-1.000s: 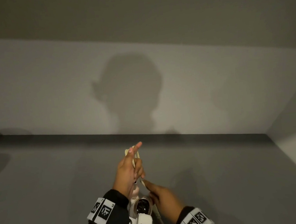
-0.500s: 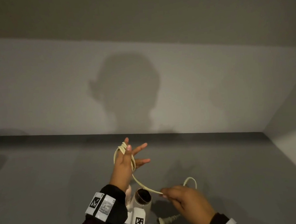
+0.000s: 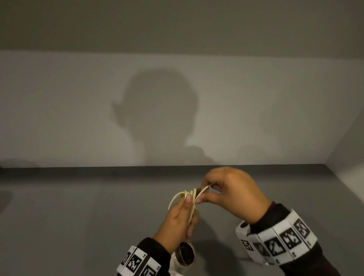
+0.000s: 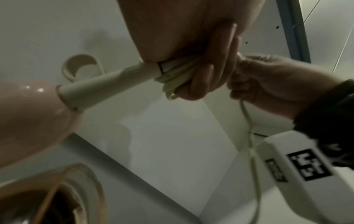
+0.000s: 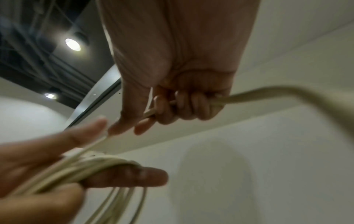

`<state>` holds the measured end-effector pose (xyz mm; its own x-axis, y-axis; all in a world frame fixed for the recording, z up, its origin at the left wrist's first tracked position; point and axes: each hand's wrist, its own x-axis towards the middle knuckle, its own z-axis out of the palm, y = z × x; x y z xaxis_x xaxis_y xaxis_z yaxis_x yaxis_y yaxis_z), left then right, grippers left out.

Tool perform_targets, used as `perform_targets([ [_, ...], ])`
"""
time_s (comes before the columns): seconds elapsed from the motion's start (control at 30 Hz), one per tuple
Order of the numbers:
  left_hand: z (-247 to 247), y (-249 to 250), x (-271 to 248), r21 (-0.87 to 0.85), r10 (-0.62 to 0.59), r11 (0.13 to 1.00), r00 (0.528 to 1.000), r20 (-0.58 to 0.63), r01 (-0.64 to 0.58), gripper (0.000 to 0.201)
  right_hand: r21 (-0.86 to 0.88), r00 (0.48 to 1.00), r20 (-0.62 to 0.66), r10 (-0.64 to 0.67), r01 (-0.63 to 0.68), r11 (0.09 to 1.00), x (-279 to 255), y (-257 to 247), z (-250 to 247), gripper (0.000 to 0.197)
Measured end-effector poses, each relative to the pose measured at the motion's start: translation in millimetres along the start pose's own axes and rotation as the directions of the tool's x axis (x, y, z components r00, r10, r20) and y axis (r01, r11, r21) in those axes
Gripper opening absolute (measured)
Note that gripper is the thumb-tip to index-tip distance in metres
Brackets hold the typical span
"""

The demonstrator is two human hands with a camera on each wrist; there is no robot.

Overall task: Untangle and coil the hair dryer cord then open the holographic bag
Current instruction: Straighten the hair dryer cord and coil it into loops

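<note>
over grey table [image 3: 73, 228], left hand [image 3: 178, 221] grips cream looped cord [image 3: 178, 196]; right hand [image 3: 232, 195] pinches its strand.

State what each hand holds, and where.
Left hand grips the coiled cord loops; right hand pinches the free cord strand beside the coil.

Count: two hands, left hand [image 3: 178, 219] and right hand [image 3: 232, 196]; one cord [image 3: 183, 195]; one hair dryer [image 3: 185, 253]; two wristbands.
</note>
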<state>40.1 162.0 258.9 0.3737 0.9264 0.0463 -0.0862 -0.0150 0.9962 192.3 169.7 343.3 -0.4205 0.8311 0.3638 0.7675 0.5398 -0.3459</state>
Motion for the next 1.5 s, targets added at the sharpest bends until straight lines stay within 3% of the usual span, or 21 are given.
perform_targets([
  [0.1,-1.1,5.2,-5.6,-0.03,-0.049,0.998,0.998,0.042,0.05,0.04,0.314,0.999,0.022,0.05,-0.054,0.948,9.1,21.4,4.0,0.007],
  [0.17,-4.3,6.5,-6.4,-0.002,-0.081,0.997,0.995,0.063,0.082,0.04,0.439,0.996,-0.019,0.087,-0.07,0.896,8.2,30.2,7.0,0.006],
  [0.27,-8.8,8.3,-6.4,0.009,-0.122,0.992,0.988,0.091,0.122,0.046,0.476,0.99,-0.097,0.105,-0.047,0.878,7.1,38.6,19.9,0.01],
  [0.43,-10.0,10.0,-6.2,-0.119,-0.138,0.981,0.983,0.118,0.152,0.045,0.579,0.932,-0.188,0.31,-0.15,0.801,8.2,52.7,58.2,0.02],
  [0.57,-10.0,7.9,-4.3,-0.203,-0.122,0.969,0.989,0.088,0.137,0.045,0.554,0.92,-0.069,0.387,-0.287,0.782,-2.4,60.2,111.2,0.026],
  [0.67,-9.9,4.3,2.7,-0.226,-0.112,0.967,0.993,0.034,0.117,0.043,0.5,0.87,0.15,0.47,-0.477,0.723,-15.2,55.2,151.3,0.028],
  [0.8,-14.1,0.2,9.7,-0.311,-0.094,0.948,0.994,-0.059,0.071,0.046,0.514,0.831,0.314,0.46,-0.556,0.653,-38.2,30.6,168.0,0.03],
  [0.87,-19.4,0.4,14.5,-0.326,-0.093,0.944,0.989,-0.116,0.051,0.05,0.556,0.831,0.322,0.453,-0.553,0.62,-46.3,28.9,165.1,0.031],
  [1.0,-40.8,-0.6,24.7,-0.367,-0.085,0.93,0.972,-0.217,0.0,0.063,0.354,0.875,0.27,0.401,-0.478,0.804,-58.0,51.3,147.8,0.028],
  [1.1,-52.6,-6.0,28.1,-0.422,-0.066,0.905,0.965,-0.254,-0.049,0.061,0.303,0.895,0.309,0.321,-0.412,0.859,-69.6,57.4,134.3,0.048],
  [1.23,-51.0,-13.5,34.5,-0.486,-0.096,0.87,0.942,-0.323,-0.078,0.052,0.182,0.864,0.468,0.186,-0.3,0.936,-72.8,29.7,123.4,0.043],
  [1.3,-50.5,-13.3,36.8,-0.488,-0.108,0.869,0.932,-0.345,-0.08,0.05,0.167,0.866,0.487,0.109,-0.214,0.962,-72.7,18.2,120.8,0.045],
  [1.43,-50.9,-8.7,34.9,-0.399,-0.091,0.915,0.939,-0.332,-0.053,0.045,0.066,0.948,0.316,0.029,-0.053,0.996,-73.5,8.5,100.2,0.05],
  [1.5,-45.6,-4.7,33.5,-0.349,-0.079,0.937,0.948,-0.309,-0.035,0.043,-0.028,0.977,0.211,0.029,-0.024,0.999,-70.9,0.9,78.6,0.038],
])
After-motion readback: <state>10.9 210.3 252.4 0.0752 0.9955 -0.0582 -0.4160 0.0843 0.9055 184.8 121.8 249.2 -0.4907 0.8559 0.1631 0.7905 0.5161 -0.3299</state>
